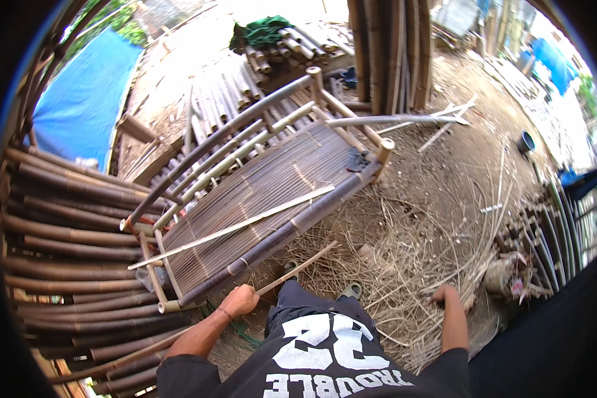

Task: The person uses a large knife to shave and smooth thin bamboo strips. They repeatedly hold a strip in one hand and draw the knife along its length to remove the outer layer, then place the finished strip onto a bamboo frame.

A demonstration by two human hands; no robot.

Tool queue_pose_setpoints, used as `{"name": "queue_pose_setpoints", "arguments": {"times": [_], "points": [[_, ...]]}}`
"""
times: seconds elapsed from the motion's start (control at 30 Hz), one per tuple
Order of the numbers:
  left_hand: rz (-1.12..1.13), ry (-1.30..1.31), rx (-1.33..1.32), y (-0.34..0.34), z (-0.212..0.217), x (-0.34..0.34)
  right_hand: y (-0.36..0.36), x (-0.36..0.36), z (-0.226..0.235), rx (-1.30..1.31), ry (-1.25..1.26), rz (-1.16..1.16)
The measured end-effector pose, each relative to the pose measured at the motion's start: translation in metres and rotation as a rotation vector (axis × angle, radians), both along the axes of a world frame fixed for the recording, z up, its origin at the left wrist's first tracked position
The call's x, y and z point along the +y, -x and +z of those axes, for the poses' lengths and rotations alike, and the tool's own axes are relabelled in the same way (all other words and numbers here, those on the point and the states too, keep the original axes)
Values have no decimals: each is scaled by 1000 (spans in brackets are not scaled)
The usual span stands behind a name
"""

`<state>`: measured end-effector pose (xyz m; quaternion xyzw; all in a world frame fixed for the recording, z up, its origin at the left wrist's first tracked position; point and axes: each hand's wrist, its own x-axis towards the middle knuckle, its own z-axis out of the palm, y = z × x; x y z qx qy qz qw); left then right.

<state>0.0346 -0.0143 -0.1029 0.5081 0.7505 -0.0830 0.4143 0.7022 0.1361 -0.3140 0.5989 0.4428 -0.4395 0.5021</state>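
Note:
My left hand (240, 300) is closed round a long, thin bamboo strip (298, 268). One end of the strip points up and right in front of me; beyond my hand it seems to run on behind my forearm to the lower left. My right hand (446, 293) hangs low over the pale shavings at the right, its fingers mostly turned out of sight. Just ahead lies a bamboo bench (278, 176) with a slatted seat and a railed back. Across its seat rests a pale bamboo slat (238, 225), and a dark crumpled cloth (357, 161) sits near its far right corner.
Dark bamboo poles (79, 265) are stacked along the left. Shavings (404, 265) litter the ground before my sandals (352, 290). Upright poles (391, 60) stand at the back, beside a pole pile under green cloth (262, 32). A dark bucket (526, 142) and cut bamboo pieces (540, 242) are on the right.

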Motion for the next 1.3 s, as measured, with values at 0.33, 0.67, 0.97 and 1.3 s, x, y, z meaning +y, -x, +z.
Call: {"name": "queue_pose_setpoints", "arguments": {"times": [0.33,0.67,0.97,1.3], "points": [[-24,-496,-597,-7,105,176,202,24,108,765,-712,-1463],[-307,-802,-370,152,38,307,447,202,311,1692,-1272,-1593],[-124,-779,-255,338,-36,313,644,286,278,1600,-1033,-1525],[-21,-836,-234,402,-52,309,723,310,268,1512,-954,-1471]]}}
